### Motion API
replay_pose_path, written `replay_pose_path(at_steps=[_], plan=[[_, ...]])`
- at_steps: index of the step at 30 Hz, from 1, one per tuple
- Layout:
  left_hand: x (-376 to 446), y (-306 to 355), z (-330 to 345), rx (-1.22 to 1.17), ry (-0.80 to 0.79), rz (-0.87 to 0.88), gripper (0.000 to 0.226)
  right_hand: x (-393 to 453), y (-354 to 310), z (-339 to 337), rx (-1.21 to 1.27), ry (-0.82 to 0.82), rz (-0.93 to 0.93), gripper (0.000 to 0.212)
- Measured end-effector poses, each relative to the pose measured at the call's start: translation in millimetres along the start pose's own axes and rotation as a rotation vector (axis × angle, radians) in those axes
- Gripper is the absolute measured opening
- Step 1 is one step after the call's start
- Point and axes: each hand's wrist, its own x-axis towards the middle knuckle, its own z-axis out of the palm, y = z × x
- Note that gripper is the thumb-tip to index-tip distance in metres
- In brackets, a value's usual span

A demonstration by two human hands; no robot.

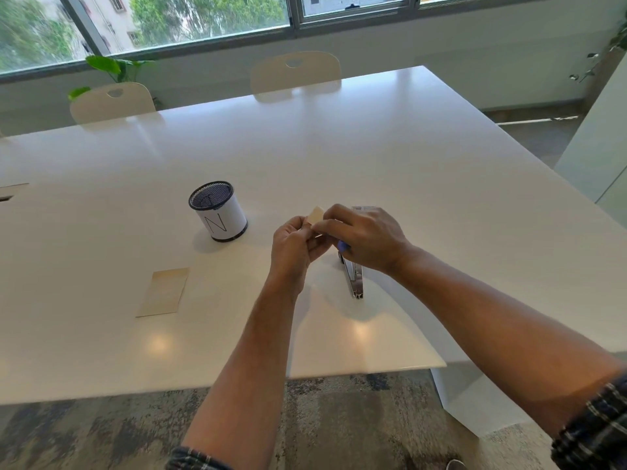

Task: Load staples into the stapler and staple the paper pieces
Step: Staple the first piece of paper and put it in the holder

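Both hands meet above the middle of the white table. My left hand and my right hand together pinch a small beige staple box between their fingertips. Just below my right hand a silver stapler with a blue part lies on the table, its top partly hidden by the hand. A beige paper piece lies flat to the left. Whether staples are out of the box cannot be seen.
A black mesh pen cup wrapped in white paper marked "N" stands left of the hands. Behind my right hand lies a small silvery item, mostly hidden. Two cream chairs stand at the far edge. The near table edge is close to my forearms.
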Motion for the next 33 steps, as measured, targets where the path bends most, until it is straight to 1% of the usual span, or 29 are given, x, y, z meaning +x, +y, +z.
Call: replay_pose_path(at_steps=[2, 6, 9, 10, 12, 13, 15, 17, 18, 19, 20, 22, 23, 25, 28, 31, 33], plan=[[0.8, -2.0, -0.4, 0.003, 0.021, -0.015, 0.026, 0.2, -0.3, 1.9, 0.011, -0.016, -0.006, 0.024], [1.3, -3.0, -1.9, -0.084, 0.037, -0.035, 0.025, 0.5, 0.2, 3.3, 0.056, -0.001, 0.007, 0.02], [0.6, -1.6, -2.2, -0.081, 0.015, -0.035, 0.04, 1.0, 1.1, 4.9, 0.069, 0.003, 0.0, 0.016], [0.4, -2.0, -2.3, -0.046, 0.008, -0.02, 0.038, 1.0, 1.6, 5.1, 0.073, 0.003, 0.001, 0.017], [0.4, -3.5, -3.0, 0.02, 0.022, 0.024, 0.02, 0.9, 2.1, 4.7, 0.086, 0.019, 0.012, 0.018], [0.6, -3.6, -3.2, 0.042, 0.026, 0.04, 0.02, 1.3, 1.3, 4.2, 0.118, 0.036, 0.044, 0.016], [1.4, -2.6, -3.0, 0.046, 0.021, 0.054, 0.025, 3.6, -3.0, 2.9, 0.283, 0.12, 0.221, 0.011], [1.9, -0.8, -2.0, 0.034, 0.023, 0.066, 0.023, 9.5, -5.0, 1.2, 0.446, 0.289, 0.475, 0.016], [1.7, 0.1, -1.8, 0.044, 0.037, 0.072, 0.022, 13.3, -4.4, 0.0, 0.479, 0.351, 0.594, 0.017], [1.2, 0.7, -1.8, 0.067, 0.053, 0.079, 0.022, 17.0, -2.3, -1.5, 0.492, 0.365, 0.691, 0.019], [1.1, 0.9, -2.4, 0.1, 0.065, 0.089, 0.021, 20.3, 1.2, -2.7, 0.502, 0.329, 0.761, 0.021], [0.6, 1.1, -3.3, 0.178, 0.07, 0.112, 0.02, 23.4, 8.9, -2.7, 0.541, 0.177, 0.841, 0.025], [0.1, 1.8, -3.1, 0.211, 0.068, 0.123, 0.02, 23.6, 11.6, -1.8, 0.574, 0.103, 0.864, 0.027], [-0.5, 2.4, -2.5, 0.278, 0.073, 0.14, 0.02, 21.9, 15.0, 0.4, 0.623, 0.012, 0.884, 0.028], [-0.1, 2.3, -3.3, 0.382, 0.098, 0.166, 0.018, 18.4, 15.3, 4.0, 0.7, -0.053, 0.893, 0.025], [1.9, 1.1, -5.5, 0.512, 0.13, 0.213, 0.014, 15.3, 13.9, 6.8, 0.738, -0.08, 0.884, 0.018], [1.9, 1.1, -6.2, 0.581, 0.149, 0.235, 0.014, 14.9, 13.4, 7.5, 0.749, -0.084, 0.87, 0.021]])
